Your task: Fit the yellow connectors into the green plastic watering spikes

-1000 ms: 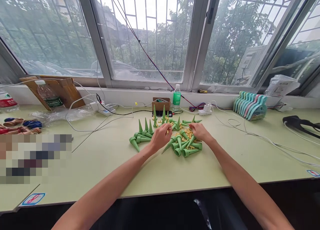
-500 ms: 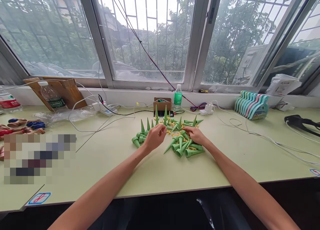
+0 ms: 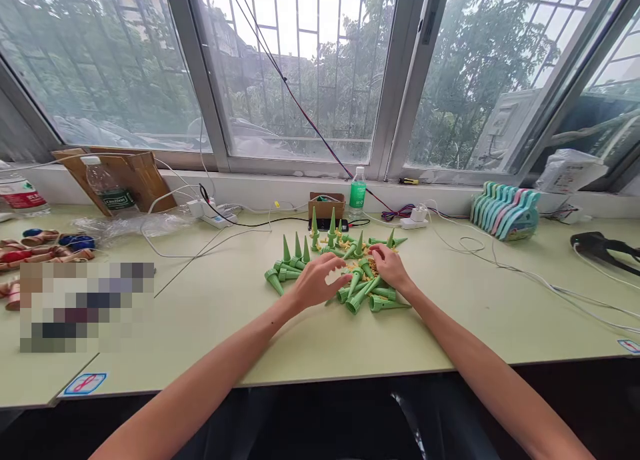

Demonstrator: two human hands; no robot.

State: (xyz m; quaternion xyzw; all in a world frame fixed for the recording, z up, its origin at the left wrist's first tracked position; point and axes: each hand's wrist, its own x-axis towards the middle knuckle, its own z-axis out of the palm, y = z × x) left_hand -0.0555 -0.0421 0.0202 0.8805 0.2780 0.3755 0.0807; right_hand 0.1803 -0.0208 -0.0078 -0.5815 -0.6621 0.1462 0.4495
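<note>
A heap of green plastic cones [image 3: 373,295] lies in the middle of the pale green table [image 3: 230,327], mixed with small yellow pieces [image 3: 356,268]. Several cones stand upright [image 3: 299,248] at the heap's far left. My left hand [image 3: 316,281] rests on the left side of the heap, fingers stretched toward a lying cone. My right hand [image 3: 389,267] lies over the heap's right side with fingers curled down among the cones and yellow pieces; what they pinch is hidden.
A small cardboard box [image 3: 327,207] and a green-labelled bottle [image 3: 357,195] stand behind the heap. Cables and power strips [image 3: 215,215] run along the back. A stack of pastel items [image 3: 504,211] sits at the right, a black strap [image 3: 603,247] beyond it.
My left hand has dropped from a raised pinch down onto the heap with its fingers stretched out. My right hand stayed over the right side of the heap.
</note>
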